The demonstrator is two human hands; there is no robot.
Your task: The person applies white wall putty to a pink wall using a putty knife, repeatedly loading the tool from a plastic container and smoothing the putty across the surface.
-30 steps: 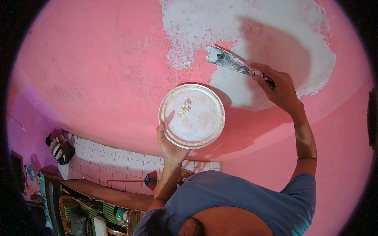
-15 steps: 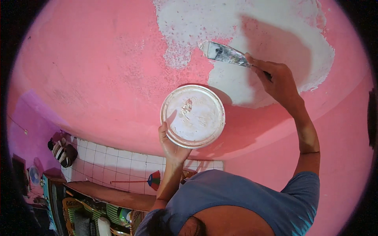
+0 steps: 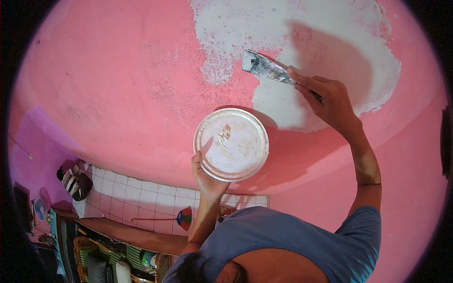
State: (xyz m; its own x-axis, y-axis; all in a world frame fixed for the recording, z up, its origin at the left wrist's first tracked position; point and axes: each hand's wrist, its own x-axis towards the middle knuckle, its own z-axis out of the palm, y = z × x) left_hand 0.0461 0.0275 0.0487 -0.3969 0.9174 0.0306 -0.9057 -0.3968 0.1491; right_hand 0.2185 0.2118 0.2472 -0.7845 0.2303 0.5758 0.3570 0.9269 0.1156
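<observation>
My right hand [image 3: 325,96] is closed round the handle of a putty knife [image 3: 266,68]. Its flat metal blade, smeared white and dark, points left over the pink wall [image 3: 127,85], by the edge of a whitish putty patch [image 3: 245,23]. Whether the blade touches the wall I cannot tell. My left hand [image 3: 210,181] grips the lower left rim of a round white lid [image 3: 231,146], thumb on its face and the other fingers behind it. Small lumps and smears of putty lie on the lid.
White floor tiles [image 3: 141,200] run along the wall's foot, with a broom [image 3: 181,218] lying on them. At the lower left are a striped bundle [image 3: 76,183], a brown board-like edge [image 3: 132,236], a cushioned chair [image 3: 87,250] and a fan [image 3: 40,209].
The putty knife has turned slightly, and the whitish putty on its blade tip no longer shows. My left hand and the lid sit slightly lower in view.
</observation>
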